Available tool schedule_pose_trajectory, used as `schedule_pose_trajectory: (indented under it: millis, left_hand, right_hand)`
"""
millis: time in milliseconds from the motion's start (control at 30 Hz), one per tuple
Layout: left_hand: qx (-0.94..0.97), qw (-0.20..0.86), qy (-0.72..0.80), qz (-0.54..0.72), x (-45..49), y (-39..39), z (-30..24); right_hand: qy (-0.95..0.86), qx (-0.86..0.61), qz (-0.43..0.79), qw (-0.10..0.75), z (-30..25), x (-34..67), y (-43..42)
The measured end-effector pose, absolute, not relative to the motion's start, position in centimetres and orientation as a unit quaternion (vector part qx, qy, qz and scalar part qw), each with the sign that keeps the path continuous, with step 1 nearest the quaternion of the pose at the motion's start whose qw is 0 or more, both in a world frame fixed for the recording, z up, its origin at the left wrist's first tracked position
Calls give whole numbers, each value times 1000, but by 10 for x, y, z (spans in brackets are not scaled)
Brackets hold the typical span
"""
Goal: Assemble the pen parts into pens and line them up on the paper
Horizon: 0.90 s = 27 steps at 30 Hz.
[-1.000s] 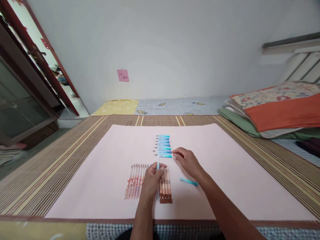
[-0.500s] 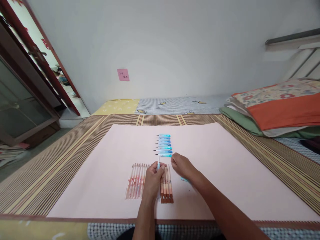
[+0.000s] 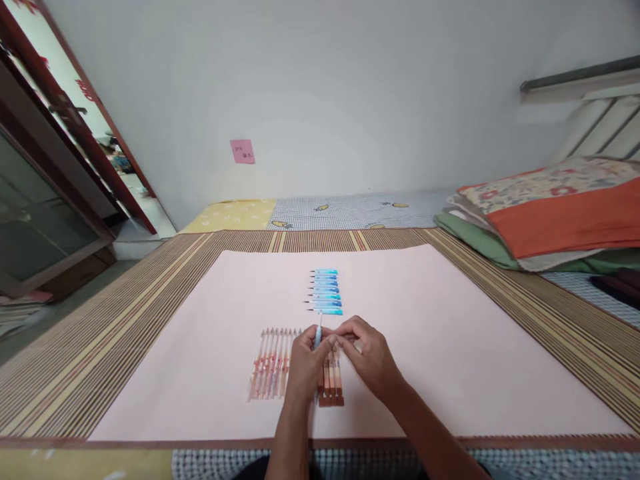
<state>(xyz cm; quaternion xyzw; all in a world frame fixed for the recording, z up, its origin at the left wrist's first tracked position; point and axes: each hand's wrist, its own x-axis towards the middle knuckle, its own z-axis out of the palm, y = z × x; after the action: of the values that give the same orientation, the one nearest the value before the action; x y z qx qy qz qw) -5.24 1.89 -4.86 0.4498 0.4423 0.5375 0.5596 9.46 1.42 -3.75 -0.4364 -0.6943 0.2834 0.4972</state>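
Observation:
My left hand [image 3: 306, 360] is closed around a slim light-blue pen [image 3: 319, 335], whose pale tip points away from me. My right hand [image 3: 371, 355] meets it, thumb and forefinger pinched together beside the left thumb; whatever they grip is too small or hidden to name. Partly under both hands lie several brown-and-pink pens [image 3: 331, 390], side by side. To their left is a row of clear pens with red patterns [image 3: 271, 365]. Beyond my hands, several blue pens [image 3: 325, 292] lie stacked in a column, dark tips to the left.
A pale pink sheet [image 3: 425, 287] covers the middle of a striped mat [image 3: 165, 293]. Folded bedding [image 3: 555, 213] is piled at the right. A pink note [image 3: 243, 151] sticks to the wall [image 3: 350, 93] behind. A doorway [image 3: 125, 160] opens at the left.
My right hand has come from beside the lowest blue pen back toward me, to meet my left hand. The teal piece near my right wrist no longer shows. The view has shifted slightly.

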Motion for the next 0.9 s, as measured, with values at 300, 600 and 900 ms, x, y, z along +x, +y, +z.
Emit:
schedule_pose_trajectory:
  millis: [300, 600, 900]
  left_hand:
    - [422, 597, 416, 541, -54, 18, -52]
    - [423, 591, 419, 544, -55, 18, -49]
    - [469, 562, 426, 531, -56, 15, -45]
  right_hand:
    - [-693, -451, 265, 496, -37, 104, 14]
    - [-755, -590, 169, 231, -80, 170, 1]
    - [-613, -494, 441, 431, -77, 161, -1]
